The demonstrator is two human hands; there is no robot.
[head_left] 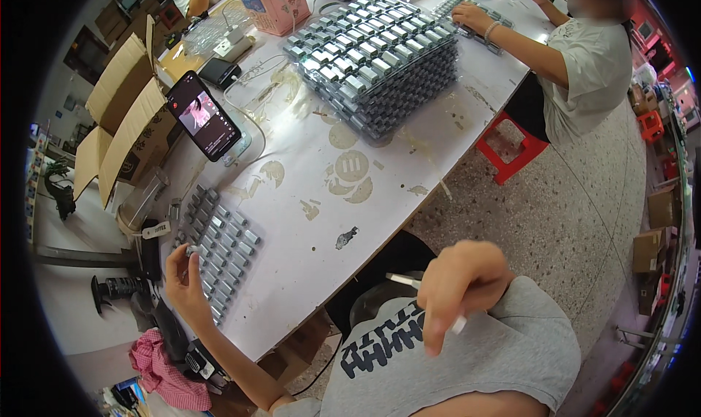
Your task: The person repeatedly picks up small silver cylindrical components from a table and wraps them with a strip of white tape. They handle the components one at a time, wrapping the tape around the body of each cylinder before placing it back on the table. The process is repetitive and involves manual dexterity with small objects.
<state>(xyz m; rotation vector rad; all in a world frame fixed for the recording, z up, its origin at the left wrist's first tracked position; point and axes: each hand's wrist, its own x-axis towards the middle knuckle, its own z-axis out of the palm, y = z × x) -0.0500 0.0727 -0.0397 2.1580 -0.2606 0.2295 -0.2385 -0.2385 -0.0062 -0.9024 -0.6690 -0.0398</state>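
Note:
My left hand (pixel 185 285) is at the left edge of a tray of small silver-grey metal parts (pixel 228 255). Its thumb and index finger pinch one small grey part (pixel 192 250). The parts stand in slanting rows on the table's near left. Raised in front of my grey shirt, off the table, my right hand (pixel 464 282) is closed round a slim tool (pixel 401 279). The tool's flat, light tip points left, and a white end shows below the fingers. The fist hides its middle, so its exact kind is unclear.
A phone (pixel 206 117) on a stand plays a video. Behind it are an open cardboard box (pixel 120 117), a pink bin (pixel 274 8) and a tall stack of filled trays (pixel 372 59). At far right a co-worker (pixel 584 66) handles another tray beside a red stool (pixel 511 150).

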